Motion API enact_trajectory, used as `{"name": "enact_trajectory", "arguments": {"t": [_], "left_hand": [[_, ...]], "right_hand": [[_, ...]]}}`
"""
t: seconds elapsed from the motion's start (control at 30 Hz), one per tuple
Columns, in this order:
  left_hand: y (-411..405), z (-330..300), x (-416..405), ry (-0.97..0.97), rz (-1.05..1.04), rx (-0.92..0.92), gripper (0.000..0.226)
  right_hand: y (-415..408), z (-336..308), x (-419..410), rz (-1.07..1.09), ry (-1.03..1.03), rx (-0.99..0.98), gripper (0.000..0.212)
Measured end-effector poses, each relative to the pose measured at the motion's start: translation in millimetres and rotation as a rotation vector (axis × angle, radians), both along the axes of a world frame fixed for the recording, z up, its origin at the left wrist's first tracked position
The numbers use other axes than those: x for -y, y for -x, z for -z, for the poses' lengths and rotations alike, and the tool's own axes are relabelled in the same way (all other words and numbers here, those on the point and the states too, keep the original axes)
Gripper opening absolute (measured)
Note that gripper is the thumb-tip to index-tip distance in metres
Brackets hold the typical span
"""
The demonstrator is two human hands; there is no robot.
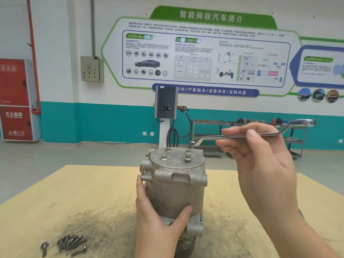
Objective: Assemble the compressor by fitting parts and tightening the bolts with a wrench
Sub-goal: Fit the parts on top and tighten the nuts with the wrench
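My left hand (158,218) wraps its fingers round the compressor (175,185) at centre frame, right hand (260,155) pinching the wrench (260,134) above.

left grip (158,211) curled, right grip (260,161) raised, pinching

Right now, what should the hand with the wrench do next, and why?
Probably lower the wrench onto a bolt on the compressor top. The right hand holds it above the bolts, while the left hand grips the body.
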State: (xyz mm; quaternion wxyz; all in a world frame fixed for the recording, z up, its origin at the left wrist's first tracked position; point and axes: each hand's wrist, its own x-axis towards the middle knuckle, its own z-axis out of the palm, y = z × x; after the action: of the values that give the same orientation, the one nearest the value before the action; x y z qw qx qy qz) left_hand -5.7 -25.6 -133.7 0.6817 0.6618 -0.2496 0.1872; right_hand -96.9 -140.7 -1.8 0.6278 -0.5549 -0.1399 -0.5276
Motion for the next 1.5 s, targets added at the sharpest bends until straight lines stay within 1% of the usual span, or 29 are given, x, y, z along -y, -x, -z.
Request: {"name": "enact_trajectory", "arguments": {"t": [0.07,0.13,0.27,0.4,0.67,0.77,0.8,0.87,0.93,1.0,1.03,1.1,1.13,1.2,1.33,1.4,1.5], "left_hand": [[1,-1,0,0.000,-0.001,-0.004,0.123],[3,-3,-1,0.005,0.013,-0.004,0.121],[6,-4,-3,-0.009,0.036,-0.023,0.114],[5,-4,-4,-0.027,0.041,-0.021,0.113],[7,-6,-7,-0.054,0.027,-0.040,0.111],[7,-6,-7,-0.059,0.024,-0.040,0.114],[7,-6,-7,-0.059,0.023,-0.041,0.115],[6,-5,-6,-0.058,0.021,-0.047,0.115],[5,-5,-6,-0.051,0.023,-0.052,0.115],[4,-3,-5,-0.041,0.019,-0.045,0.115],[4,-3,-4,-0.035,0.014,-0.040,0.116],[4,-2,-3,-0.031,0.007,-0.037,0.118],[3,-1,-2,-0.036,-0.001,-0.026,0.118],[2,2,-2,-0.062,-0.027,0.026,0.117],[-1,10,-1,-0.107,-0.027,0.061,0.125],[-1,10,-2,-0.104,-0.012,0.058,0.124],[4,5,-3,-0.080,-0.008,0.070,0.122]], "right_hand": [[-3,-1,10,-0.110,-0.163,-0.024,0.015],[-7,-1,17,-0.180,-0.275,-0.071,0.017],[-13,2,25,-0.282,-0.393,-0.130,0.016],[-15,3,32,-0.396,-0.424,-0.162,0.014],[-19,4,47,-0.479,-0.448,-0.260,0.013],[-23,10,45,-0.473,-0.448,-0.231,0.006],[-24,12,41,-0.443,-0.434,-0.199,0.008],[-23,17,34,-0.328,-0.349,-0.110,0.018],[-18,21,21,-0.150,-0.149,-0.016,0.024],[-12,24,5,0.064,0.163,0.057,0.019],[-9,24,-4,0.182,0.339,0.064,0.017],[-6,24,-24,0.354,0.649,0.026,0.017],[-7,22,-34,0.383,0.744,-0.003,0.017],[-12,16,-52,0.380,0.822,-0.129,0.011],[-29,-4,-77,0.451,0.910,-0.448,0.016],[-34,-10,-82,0.450,0.897,-0.487,0.014],[-31,-14,-83,0.463,0.856,-0.397,0.010]]}}
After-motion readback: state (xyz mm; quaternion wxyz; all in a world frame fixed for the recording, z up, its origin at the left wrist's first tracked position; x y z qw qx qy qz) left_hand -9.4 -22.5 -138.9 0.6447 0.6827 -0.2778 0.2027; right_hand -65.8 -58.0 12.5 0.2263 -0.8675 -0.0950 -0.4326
